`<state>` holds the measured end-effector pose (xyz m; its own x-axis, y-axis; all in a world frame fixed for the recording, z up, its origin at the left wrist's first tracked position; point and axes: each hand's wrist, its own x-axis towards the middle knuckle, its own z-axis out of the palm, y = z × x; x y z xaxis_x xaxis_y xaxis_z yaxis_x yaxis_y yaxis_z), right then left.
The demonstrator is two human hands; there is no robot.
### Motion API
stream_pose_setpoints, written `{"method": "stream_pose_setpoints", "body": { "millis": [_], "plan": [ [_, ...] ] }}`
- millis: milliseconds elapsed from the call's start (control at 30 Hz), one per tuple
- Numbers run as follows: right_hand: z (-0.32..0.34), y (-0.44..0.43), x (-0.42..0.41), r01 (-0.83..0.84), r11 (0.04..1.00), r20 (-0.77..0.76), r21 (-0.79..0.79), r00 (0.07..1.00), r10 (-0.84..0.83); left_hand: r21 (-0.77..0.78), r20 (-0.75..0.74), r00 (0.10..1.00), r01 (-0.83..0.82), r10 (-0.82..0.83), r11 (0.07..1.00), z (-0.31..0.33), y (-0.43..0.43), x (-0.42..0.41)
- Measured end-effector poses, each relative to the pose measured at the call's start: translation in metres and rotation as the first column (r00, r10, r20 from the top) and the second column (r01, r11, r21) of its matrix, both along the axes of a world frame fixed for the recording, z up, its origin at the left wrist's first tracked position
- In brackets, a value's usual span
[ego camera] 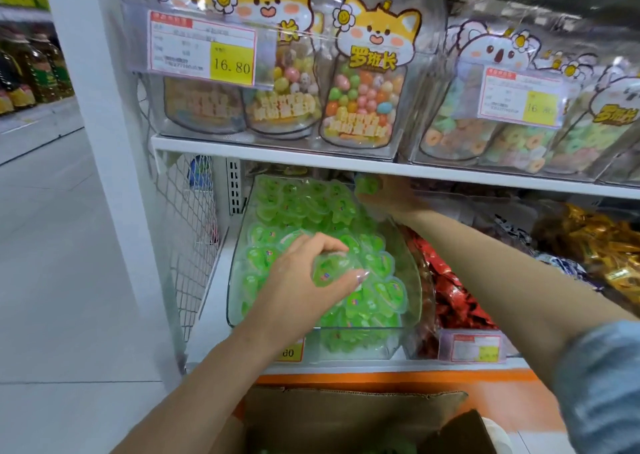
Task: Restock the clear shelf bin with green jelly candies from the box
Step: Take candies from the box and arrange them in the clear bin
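Head view looks down on a clear bin (pixel 414 282) on the lower shelf, heaped with green jellies (pixel 294 204) in small sealed cups. Over the middle of the bin, the left hand (pixel 304 282) has its fingers and thumb curled round one jelly cup (pixel 333 267), held just above the heap. At the back of the bin, close under the white shelf board (pixel 311 157) above it, the right hand (pixel 389 197) pinches a second jelly cup (pixel 367 184) at its fingertips (this hand is blurred, so how each finger lies cannot be told). The right forearm reaches in from the bin's right side and ends in a blue sleeve (pixel 602 384).

Below the bin's front sits the open cardboard box (pixel 346 415); what it holds is mostly hidden. Just right of the bin lies a heap of red-wrapped sweets (pixel 450 290), and further right gold-wrapped ones (pixel 606 245). Left of the bin stands a white wire mesh panel (pixel 187 228). Above the bin, on the upper shelf, stand bags of coloured sweets (pixel 363 82) with cartoon animal faces, and a yellow price tag (pixel 231 63) reading 16.80
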<state>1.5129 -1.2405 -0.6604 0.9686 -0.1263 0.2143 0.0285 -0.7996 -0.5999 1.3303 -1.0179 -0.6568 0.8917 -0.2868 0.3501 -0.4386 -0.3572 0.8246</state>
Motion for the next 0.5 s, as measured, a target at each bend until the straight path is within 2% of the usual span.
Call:
{"method": "stream_pose_setpoints", "body": {
  "millis": [100,167,367,500],
  "plan": [
    [0.0,0.001,0.006,-0.044,0.996,0.052,-0.077,0.998,0.048,0.015,-0.009,1.0,0.012,-0.011,1.0,-0.004,-0.001,0.002],
    [-0.003,-0.002,0.012,-0.048,0.996,0.069,-0.069,0.996,0.053,0.032,-0.008,1.0,0.017,-0.016,0.999,-0.005,-0.002,0.002],
    [-0.009,-0.012,0.022,-0.079,0.986,0.011,-0.148,0.997,0.082,0.057,0.002,0.999,0.042,-0.042,0.997,-0.006,-0.007,0.002],
    [-0.007,-0.009,0.016,-0.059,0.991,0.014,-0.123,0.998,0.061,0.059,0.006,0.999,0.046,-0.046,0.997,-0.003,-0.007,0.0]
  ]
}}
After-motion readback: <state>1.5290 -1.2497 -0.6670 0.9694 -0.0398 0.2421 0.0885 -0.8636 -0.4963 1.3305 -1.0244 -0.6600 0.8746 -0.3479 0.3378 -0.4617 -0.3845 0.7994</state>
